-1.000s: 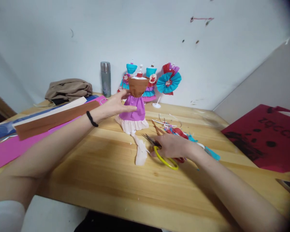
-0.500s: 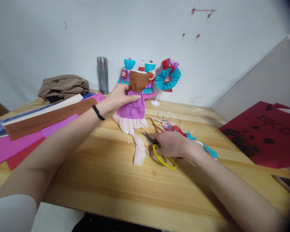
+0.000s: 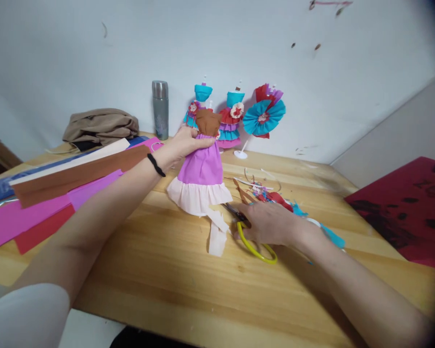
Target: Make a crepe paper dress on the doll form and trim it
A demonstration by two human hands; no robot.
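My left hand is closed around the waist of a miniature dress form in a paper dress, with a brown bodice, purple skirt and pale pink ruffled hem. The form leans back, its top away from me. Low over the table, my right hand grips yellow-handled scissors; their dark blades point left, near the hem, and the fingers partly hide the handles. Between the hem and the scissors lies a pale pink paper scrap.
Three dressed forms stand by the wall, one with a big blue rosette. A flask and brown cloth are at the back left. Coloured paper sheets lie left, tangled scraps behind my right hand, a red bag right.
The dress form has tipped back, so its neck is mostly hidden and the hem spreads wider toward me. My right hand stays on the scissors. The whole view has shifted slightly.
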